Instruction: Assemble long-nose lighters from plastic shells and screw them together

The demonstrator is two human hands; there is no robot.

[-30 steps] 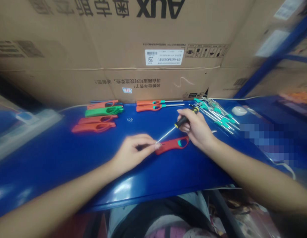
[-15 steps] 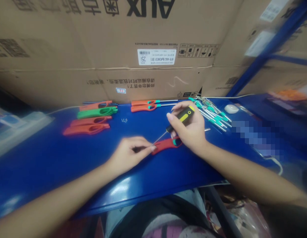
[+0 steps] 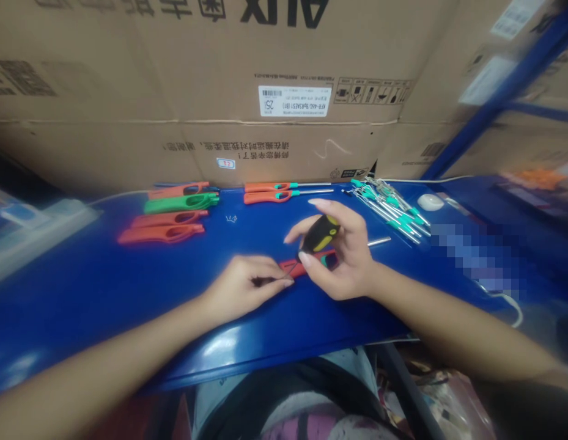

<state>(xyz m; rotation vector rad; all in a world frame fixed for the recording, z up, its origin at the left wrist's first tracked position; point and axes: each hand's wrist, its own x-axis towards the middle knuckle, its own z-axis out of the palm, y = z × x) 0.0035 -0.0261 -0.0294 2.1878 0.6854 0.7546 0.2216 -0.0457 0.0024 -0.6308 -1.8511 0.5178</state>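
My right hand (image 3: 343,260) grips a screwdriver with a black and yellow handle (image 3: 319,234), its shaft pointing down and left at a red lighter body (image 3: 293,267) lying on the blue table (image 3: 104,287). My left hand (image 3: 244,286) pinches the left end of that red lighter, its fingers closed round it beside the screwdriver tip. A metal tube (image 3: 379,242) sticks out to the right from behind my right hand.
Red and green lighter shells (image 3: 171,215) lie at the back left. Two assembled red lighters (image 3: 277,191) lie at the back middle. A pile of teal-tipped metal rods (image 3: 391,206) and a white object (image 3: 430,201) lie at the back right. Large cardboard boxes (image 3: 265,91) wall the rear.
My right hand has moved left and down, tilting the screwdriver handle closer over the red lighter. My left hand has stayed pinched on the lighter's end.
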